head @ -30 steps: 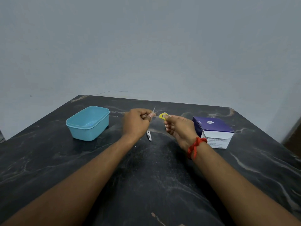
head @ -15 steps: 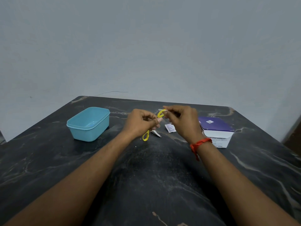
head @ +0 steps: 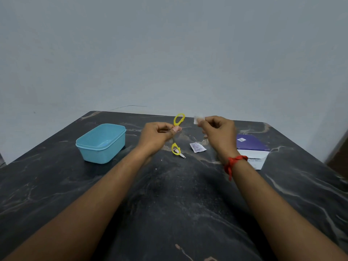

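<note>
Left hand (head: pixel 158 136), fingers curled, pinches a small pair of yellow-handled scissors (head: pixel 178 119) near the pivot. It holds them in the air above the middle of the tabletop (head: pixel 169 204). One handle loop stands up and the other hangs below the hand; the blades are too thin to make out clearly.

Right hand (head: pixel 218 134) pinches a small white pad (head: pixel 198 120) between thumb and fingertips, level with the upper loop. Half a second ago both hands met at the scissors. Now they have parted, and the right hand has drawn off to the side with the pad, leaving a clear gap between pad and scissors.

This looks like a wiping job, with the pad freshly unfolded and ready to go back to the metal.

A torn white sachet (head: pixel 197 147) lies flat on the tabletop under the gap between the hands. Just beside it, under the lower loop, lies a small silver metal tool (head: pixel 181 156). A red thread (head: pixel 234 162) circles the right wrist. A purple and white box (head: pixel 252 146) sits further right, and an open blue tub (head: pixel 101 146) stands well to the left.
</note>
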